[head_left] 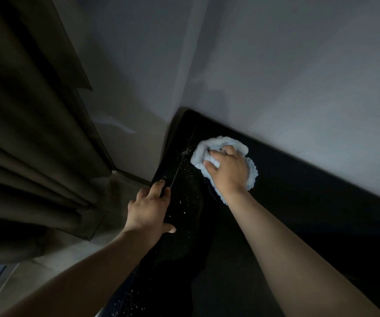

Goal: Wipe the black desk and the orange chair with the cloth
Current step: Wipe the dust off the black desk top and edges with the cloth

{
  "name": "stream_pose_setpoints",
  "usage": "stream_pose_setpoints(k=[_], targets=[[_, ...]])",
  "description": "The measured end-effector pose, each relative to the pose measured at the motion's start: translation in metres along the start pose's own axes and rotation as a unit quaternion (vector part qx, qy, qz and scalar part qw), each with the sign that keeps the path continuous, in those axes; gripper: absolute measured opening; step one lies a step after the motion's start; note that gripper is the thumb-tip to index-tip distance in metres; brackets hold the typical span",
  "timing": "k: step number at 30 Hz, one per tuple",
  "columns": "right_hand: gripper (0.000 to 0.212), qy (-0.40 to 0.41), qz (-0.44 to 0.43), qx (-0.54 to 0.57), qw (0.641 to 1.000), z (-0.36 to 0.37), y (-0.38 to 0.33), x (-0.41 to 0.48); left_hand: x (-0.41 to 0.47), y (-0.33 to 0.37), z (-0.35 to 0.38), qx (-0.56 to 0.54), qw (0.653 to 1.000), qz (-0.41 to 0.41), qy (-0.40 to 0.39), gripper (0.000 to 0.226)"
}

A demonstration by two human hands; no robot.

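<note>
Near the far left corner of the black desk point(298, 225), where its top meets the grey wall point(275, 65), the right hand point(226, 171) presses a bunched light-blue cloth point(209, 148) flat against the surface, fingers curled into the folds and grasping it. Left hand point(149, 208) braces at the desk's left edge: fingers lie over the rim, thumb spread onto the top, holding nothing loose. Pale crumbs point(187, 177) are scattered on the dark top between the two hands, just beside the cloth's near-left side, with a second patch further toward the viewer along the same edge. Brown curtain point(29, 133) hangs at left, well apart from the work. The orange chair is not in view.

Step in hand, as judged: wiping the desk, at its corner region; the chair is not yet begun. The debris beside the cloth suggests this part of the desk is unfinished. The next move calls for sweeping the cloth leftward and toward the viewer across the crumbs, with steady downward pressure, gathering them rather than pushing them off the rim by the bracing hand.
</note>
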State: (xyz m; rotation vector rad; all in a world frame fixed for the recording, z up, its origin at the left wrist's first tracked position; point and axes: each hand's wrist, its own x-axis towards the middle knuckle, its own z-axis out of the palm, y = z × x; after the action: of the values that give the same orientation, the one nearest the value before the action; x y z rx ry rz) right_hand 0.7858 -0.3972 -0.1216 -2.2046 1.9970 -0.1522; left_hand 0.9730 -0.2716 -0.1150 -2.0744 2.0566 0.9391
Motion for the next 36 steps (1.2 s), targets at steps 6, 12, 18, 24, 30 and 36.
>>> stream_pose_setpoints(k=[6,12,18,24,30,36], targets=[[0.040,0.004,0.001,-0.001,1.000,0.004,-0.006,-0.031,-0.002,0.001,-0.001,-0.002,1.000,0.002,-0.002,0.104],[0.039,0.010,0.010,0.005,1.000,0.008,-0.011,-0.052,-0.006,-0.018,0.004,-0.061,0.996,0.045,0.039,0.091],[0.039,0.010,0.022,-0.003,1.000,0.009,-0.018,-0.072,-0.035,-0.042,0.015,-0.032,0.993,0.089,0.065,0.080],[0.040,0.009,0.032,0.002,0.999,0.009,-0.024,-0.098,-0.073,-0.055,0.032,0.014,0.991,0.129,0.040,0.080],[0.039,0.015,0.037,-0.003,0.999,0.011,-0.029,-0.118,-0.090,-0.062,0.039,0.013,0.989,0.142,0.032,0.079],[0.038,0.009,0.038,-0.007,0.999,0.011,-0.033,-0.135,-0.104,-0.067,0.044,-0.028,0.987,0.153,0.033,0.077]])
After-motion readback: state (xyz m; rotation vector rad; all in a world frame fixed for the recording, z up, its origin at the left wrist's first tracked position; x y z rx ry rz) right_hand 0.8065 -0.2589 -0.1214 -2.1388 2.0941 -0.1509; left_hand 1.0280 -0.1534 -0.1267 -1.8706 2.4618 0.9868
